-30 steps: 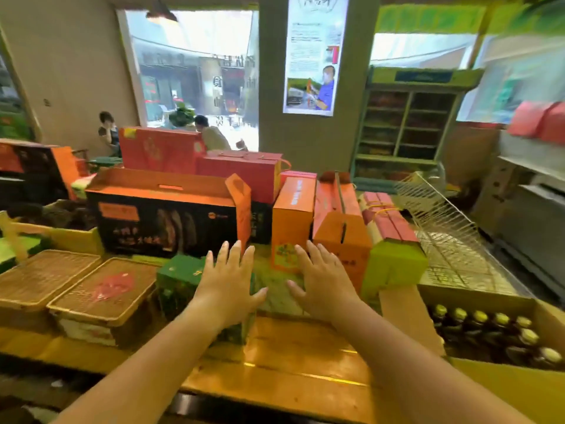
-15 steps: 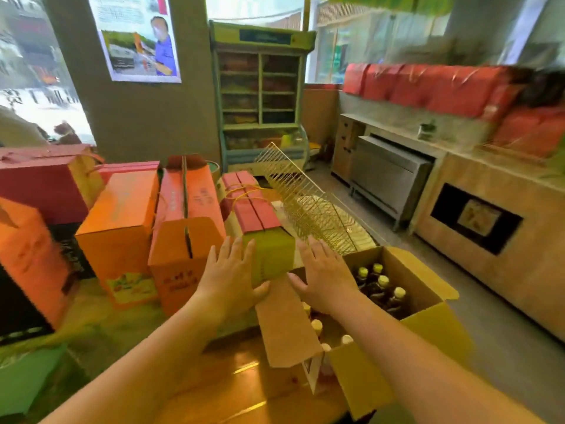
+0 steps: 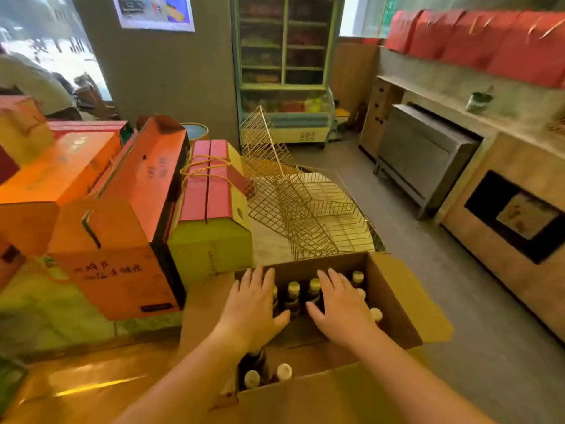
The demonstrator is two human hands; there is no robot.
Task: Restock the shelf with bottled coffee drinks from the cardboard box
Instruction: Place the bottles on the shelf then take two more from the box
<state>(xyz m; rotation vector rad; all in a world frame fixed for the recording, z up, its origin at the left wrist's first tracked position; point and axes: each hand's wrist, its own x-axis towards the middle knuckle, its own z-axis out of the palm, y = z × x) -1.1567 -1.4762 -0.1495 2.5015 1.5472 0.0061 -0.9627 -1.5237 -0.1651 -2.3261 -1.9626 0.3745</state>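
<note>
Head camera looks down on an open cardboard box (image 3: 394, 298) sitting toward 6 o'clock, flaps folded out. Inside stand the bottled coffee drinks (image 3: 293, 296), dark with pale caps, lined along the far wall, the 3 o'clock side and the near corner. The left hand (image 3: 253, 307) and right hand (image 3: 339, 307) hang side by side over the bottles, palms down, fingers straight and spread, holding nothing. Whether the fingertips touch any caps I cannot tell.

At 12 o'clock from the box, just beyond its far wall, lies the gold wire shelf rack (image 3: 308, 215), and no bottle shows on it. At 10 o'clock stand an orange carton (image 3: 128, 240) and a pink-topped yellow carton (image 3: 211, 209); a glass-door cooler (image 3: 284, 65) stands against the back wall.

From where things lie, I judge the restocking barely begun: the box looks nearly full, nothing is gripped, and every bottle in view has yet to go across to the shelf.
</note>
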